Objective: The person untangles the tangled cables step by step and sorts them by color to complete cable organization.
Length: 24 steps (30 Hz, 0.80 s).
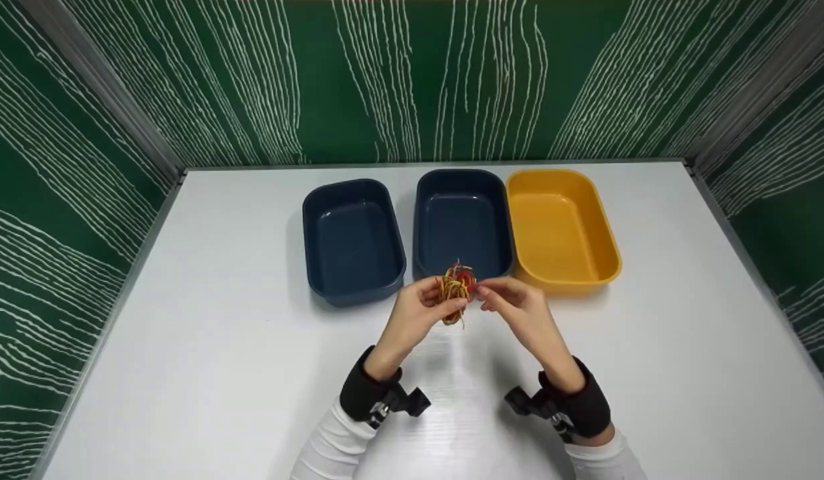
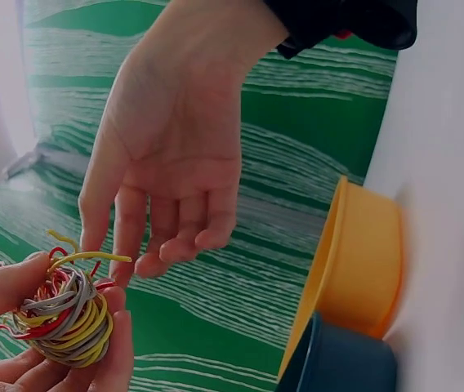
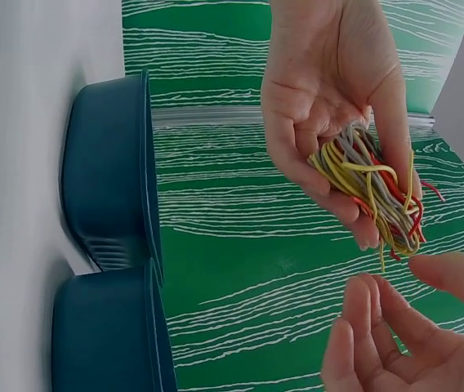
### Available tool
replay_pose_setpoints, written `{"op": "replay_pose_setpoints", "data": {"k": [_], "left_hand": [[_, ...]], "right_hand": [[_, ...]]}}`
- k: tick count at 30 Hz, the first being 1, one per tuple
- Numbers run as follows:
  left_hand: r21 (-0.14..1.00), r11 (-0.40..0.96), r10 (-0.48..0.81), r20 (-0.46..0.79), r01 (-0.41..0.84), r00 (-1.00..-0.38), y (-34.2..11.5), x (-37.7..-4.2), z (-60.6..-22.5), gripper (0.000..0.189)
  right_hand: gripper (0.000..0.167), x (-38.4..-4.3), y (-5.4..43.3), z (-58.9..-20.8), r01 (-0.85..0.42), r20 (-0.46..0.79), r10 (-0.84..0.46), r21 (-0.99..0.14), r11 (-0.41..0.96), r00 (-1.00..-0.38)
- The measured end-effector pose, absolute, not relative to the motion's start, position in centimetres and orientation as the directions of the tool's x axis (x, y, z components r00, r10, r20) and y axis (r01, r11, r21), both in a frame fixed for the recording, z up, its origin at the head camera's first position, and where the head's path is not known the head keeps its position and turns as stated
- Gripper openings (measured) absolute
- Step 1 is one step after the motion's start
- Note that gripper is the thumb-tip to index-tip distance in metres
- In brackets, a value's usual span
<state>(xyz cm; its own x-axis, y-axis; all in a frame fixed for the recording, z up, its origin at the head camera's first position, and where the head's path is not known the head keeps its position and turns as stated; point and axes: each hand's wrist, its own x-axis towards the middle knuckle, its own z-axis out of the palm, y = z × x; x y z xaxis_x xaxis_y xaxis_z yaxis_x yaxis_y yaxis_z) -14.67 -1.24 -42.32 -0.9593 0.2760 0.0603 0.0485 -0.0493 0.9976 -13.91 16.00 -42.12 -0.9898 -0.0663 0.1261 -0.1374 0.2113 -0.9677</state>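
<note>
A tangled bundle of thin wires (image 1: pixel 455 291), coloured red, yellow and grey, is held above the table in front of the middle container. My left hand (image 1: pixel 415 312) grips it between thumb and fingers. In the right wrist view the wire bundle (image 3: pixel 368 186) lies along the left hand's fingers, with loose ends sticking out. Close to the bundle's right side is my right hand (image 1: pixel 523 312), fingers loosely bent. In the right wrist view a gap shows between the right hand's thumb and fingertips. Loose wire ends come near those fingertips in the left wrist view; contact is unclear.
Two dark blue containers (image 1: pixel 354 293) and a yellow container (image 1: pixel 564 283) stand along the back of the white table (image 1: pixel 205 320). The middle blue one nearly touches the yellow one. Green panels (image 1: pixel 439 80) with white lines enclose the back and sides.
</note>
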Motion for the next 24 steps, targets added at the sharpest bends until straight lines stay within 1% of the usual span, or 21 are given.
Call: {"op": "replay_pose_setpoints", "data": {"k": [6, 10, 17, 24], "left_hand": [[0.998, -0.054, 0.307, 0.049, 0.034, -0.950, -1.22, -14.53, -42.11, 0.029], [0.998, -0.063, 0.330, 0.044, 0.024, -0.943, -1.06, -14.43, -42.11, 0.032], [1.000, -0.018, 0.351, 0.023, 0.018, -0.936, -0.80, -14.27, -42.38, 0.036], [0.997, -0.081, 0.355, 0.020, -0.009, -0.935, -0.74, -14.21, -42.39, 0.034]], "right_hand": [[0.016, -13.88, 15.77, -42.11, -0.169, 0.154, -0.078, -0.948, 0.271, -0.985], [0.014, -13.86, 15.71, -42.22, -0.199, 0.184, -0.077, -0.931, 0.307, -0.980], [0.012, -13.99, 15.50, -42.45, -0.220, 0.217, -0.051, -0.906, 0.360, -0.975], [0.011, -13.94, 15.40, -42.45, -0.237, 0.242, -0.033, -0.902, 0.361, -0.970]]}}
